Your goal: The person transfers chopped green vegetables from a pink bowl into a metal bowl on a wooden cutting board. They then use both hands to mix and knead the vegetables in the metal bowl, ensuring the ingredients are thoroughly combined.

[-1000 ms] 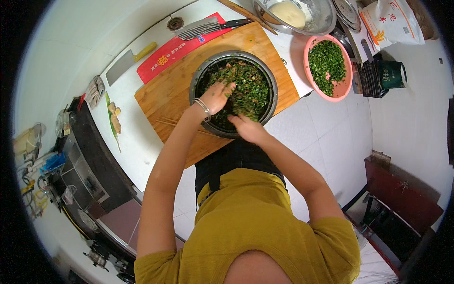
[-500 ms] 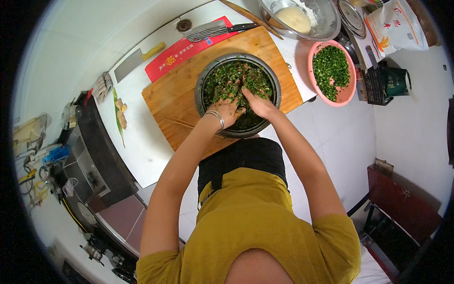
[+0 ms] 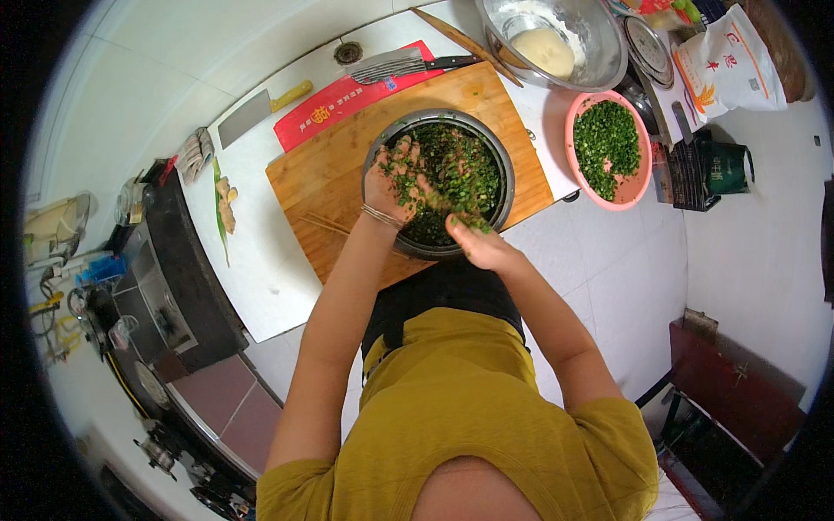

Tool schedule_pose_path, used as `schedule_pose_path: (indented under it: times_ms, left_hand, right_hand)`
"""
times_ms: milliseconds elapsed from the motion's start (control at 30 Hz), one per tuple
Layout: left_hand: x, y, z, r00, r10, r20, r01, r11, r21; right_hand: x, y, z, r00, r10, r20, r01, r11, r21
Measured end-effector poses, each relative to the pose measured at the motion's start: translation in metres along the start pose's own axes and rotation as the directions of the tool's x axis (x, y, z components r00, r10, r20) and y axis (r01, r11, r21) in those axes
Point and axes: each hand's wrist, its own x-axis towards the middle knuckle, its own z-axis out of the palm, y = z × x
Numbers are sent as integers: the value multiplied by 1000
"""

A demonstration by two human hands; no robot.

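A dark-rimmed metal bowl [image 3: 509, 174] rests on the wooden cutting board [image 3: 317, 178], holding a mixture of chopped greens [image 3: 465, 165] with brownish bits. Inside its left side is my left hand [image 3: 391, 184], fingers apart and coated with greens, a bangle at the wrist. My right hand [image 3: 483, 247] is at the near right rim, its fingers stretched into the bowl with bits of green stuck to them. Both hands touch the mixture, which partly hides the fingertips.
Right of the board stands a pink bowl [image 3: 645, 178] of chopped greens; behind it, a steel bowl [image 3: 599, 65] holds dough [image 3: 543, 52]. A cleaver [image 3: 246, 118], a black-handled knife [image 3: 452, 62] and a wooden rolling pin [image 3: 452, 35] lie along the back. Ginger [image 3: 227, 207] lies left.
My left hand has moved left and up to the bowl's left side. My right hand has drawn back toward the near rim. The mixture between them has shifted.
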Motion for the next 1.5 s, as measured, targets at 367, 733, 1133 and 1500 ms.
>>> schedule_pose_path:
  times_ms: [367, 733, 1133, 1500]
  left_hand:
    - [-11, -26, 4, 988, 132, -82, -128, 991, 45]
    - [-25, -19, -5, 998, -53, -25, 53, 998, 19]
    - [6, 11, 22, 961, -248, -119, 274, 909, 315]
    - [-9, 34, 31, 968, -111, -225, 189, 912, 365]
  right_hand:
    - [23, -3, -12, 993, -96, 73, 113, 947, -300]
    - [41, 31, -34, 982, 181, -45, -186, 966, -177]
    - [19, 18, -48, 860, -307, -408, 306, 949, -70]
    - [-4, 28, -59, 701, -458, -547, 384, 888, -252]
